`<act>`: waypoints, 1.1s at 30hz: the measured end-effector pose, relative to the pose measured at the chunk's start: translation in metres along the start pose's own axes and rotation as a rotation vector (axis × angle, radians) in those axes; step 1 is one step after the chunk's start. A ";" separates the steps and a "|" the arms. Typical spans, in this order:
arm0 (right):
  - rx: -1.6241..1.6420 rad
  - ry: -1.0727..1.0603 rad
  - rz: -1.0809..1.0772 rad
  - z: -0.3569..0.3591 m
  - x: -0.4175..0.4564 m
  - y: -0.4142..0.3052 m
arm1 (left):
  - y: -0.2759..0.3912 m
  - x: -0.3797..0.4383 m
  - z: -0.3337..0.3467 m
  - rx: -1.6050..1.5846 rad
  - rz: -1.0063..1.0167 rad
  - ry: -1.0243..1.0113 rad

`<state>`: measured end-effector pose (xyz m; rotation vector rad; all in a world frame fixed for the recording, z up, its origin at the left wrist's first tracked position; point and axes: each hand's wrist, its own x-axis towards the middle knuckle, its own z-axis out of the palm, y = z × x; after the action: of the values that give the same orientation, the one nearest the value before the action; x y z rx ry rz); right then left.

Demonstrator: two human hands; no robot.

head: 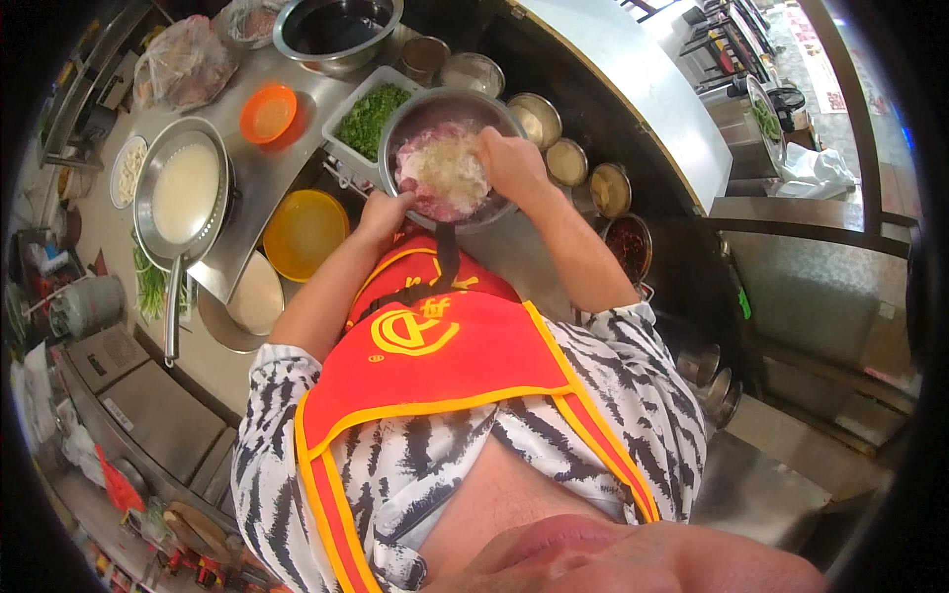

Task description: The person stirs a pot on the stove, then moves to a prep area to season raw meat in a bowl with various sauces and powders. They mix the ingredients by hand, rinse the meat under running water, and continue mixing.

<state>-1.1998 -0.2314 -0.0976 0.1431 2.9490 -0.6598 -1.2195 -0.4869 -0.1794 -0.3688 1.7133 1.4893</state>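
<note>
A steel bowl (451,101) is held in front of my red apron. Raw meat (426,152) with white powder and a pale, finely chopped ingredient (454,167) lies in it. My left hand (384,216) grips the bowl's lower left rim, its thumb over the edge. Over the right part of the bowl is my right hand (513,164), fingers curled down beside the pale ingredient; whether they hold anything is hidden. A white tub (332,135) of chopped greens (371,118) stands directly left of the bowl.
Left are a yellow basin (306,236), an orange bowl (268,113) and a long-handled steel pan (185,194) of whitish liquid. A large basin (337,63) of dark liquid stands behind. Several seasoning containers (567,161) line the right side, beside a raised counter (630,67).
</note>
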 end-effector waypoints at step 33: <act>-0.317 0.053 0.466 -0.024 -0.021 0.201 | -0.002 -0.024 -0.006 -0.147 0.040 -0.052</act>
<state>-1.1576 -0.0413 -0.1577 0.7912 2.8555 -0.1256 -1.2053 -0.4995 -0.1632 -0.3711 1.5841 1.6454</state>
